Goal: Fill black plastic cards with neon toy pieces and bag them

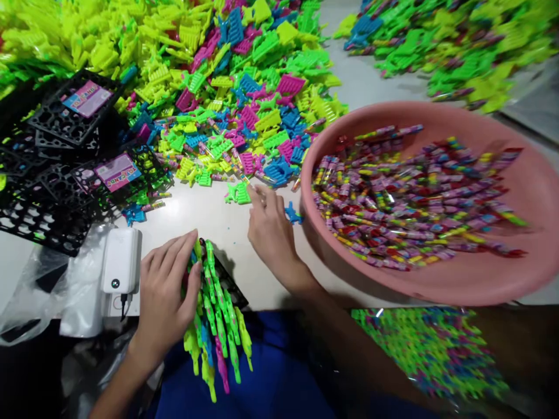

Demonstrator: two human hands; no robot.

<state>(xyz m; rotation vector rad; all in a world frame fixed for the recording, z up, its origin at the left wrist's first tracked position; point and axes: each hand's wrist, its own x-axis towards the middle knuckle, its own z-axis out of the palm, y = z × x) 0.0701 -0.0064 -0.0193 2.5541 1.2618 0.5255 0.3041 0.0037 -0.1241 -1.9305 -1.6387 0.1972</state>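
My left hand (pixel 168 285) is closed around a black perforated plastic tray (pixel 231 282), tilted on its side at the table's front edge. Out of it hang rows of small plastic toys (pixel 218 308), mostly green and yellow, with some blue and pink. On the table ahead, my right hand (pixel 273 230) has its fingers drawn together at the near edge of the toy pile. A green toy (pixel 238 192) touches or lies just by its fingertips; what they pinch, if anything, is hidden. A blue toy (pixel 292 213) lies to the right of this hand.
A heap of bright toys (pixel 262 99) covers the back. On the right stands a pink basin (pixel 480 285) of wrapped candy tubes (pixel 393 203). Stacked black trays (pixel 65 122) with labels and a white power bank (pixel 121 260) are at left. Bagged toys (pixel 428 349) sit below the basin.
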